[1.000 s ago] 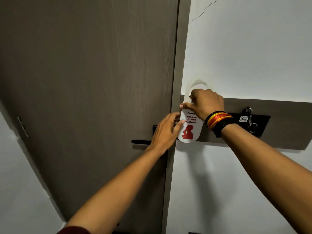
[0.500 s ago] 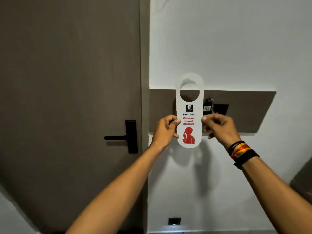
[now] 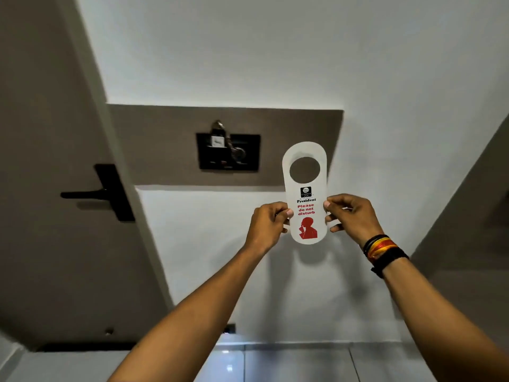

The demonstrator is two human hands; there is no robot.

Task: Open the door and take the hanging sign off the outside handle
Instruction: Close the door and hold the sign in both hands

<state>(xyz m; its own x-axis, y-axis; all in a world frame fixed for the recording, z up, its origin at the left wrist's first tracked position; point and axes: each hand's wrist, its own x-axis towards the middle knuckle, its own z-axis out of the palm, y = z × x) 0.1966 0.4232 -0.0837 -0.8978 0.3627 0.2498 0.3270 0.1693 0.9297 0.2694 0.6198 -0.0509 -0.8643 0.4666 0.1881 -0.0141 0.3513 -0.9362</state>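
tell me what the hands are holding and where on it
Both hold the do-not-disturb sign: left hand pinches its lower left edge, right hand its lower right edge.

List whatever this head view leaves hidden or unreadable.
- Sign: small print under the logo, too small and blurred.
- Left hand, right hand: fingers behind the sign, hidden by the card.
- Key holder: hanging items, dark and blurred.
- Door: cut off by the left edge.
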